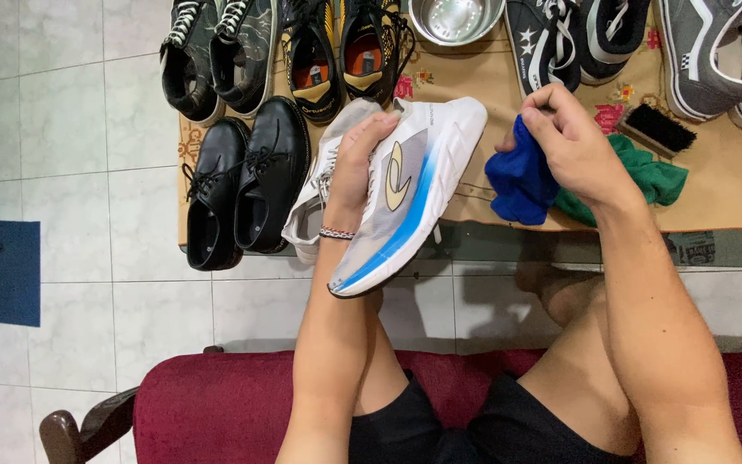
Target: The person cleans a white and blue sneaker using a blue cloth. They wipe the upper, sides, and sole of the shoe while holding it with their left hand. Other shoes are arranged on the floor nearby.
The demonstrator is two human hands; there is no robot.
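The left hand (355, 167) gripped a white sneaker (405, 193) with a blue stripe, held tilted over the mat's (732, 185) near edge. At three o'clock of it, the right hand (570, 142) was closed on a bunched blue cloth (519, 182). A green cloth (650, 176) lay just behind, perhaps touching it. Black shoes (242, 189) stood at nine o'clock, a brush (659, 127) at two.

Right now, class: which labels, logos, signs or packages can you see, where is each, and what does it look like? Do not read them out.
Oval logo: side of the white-and-blue shoe in the left hand; yellow and dark.
Printed label: mat's front edge, right; dark rectangle.
No packages, signs or screens.
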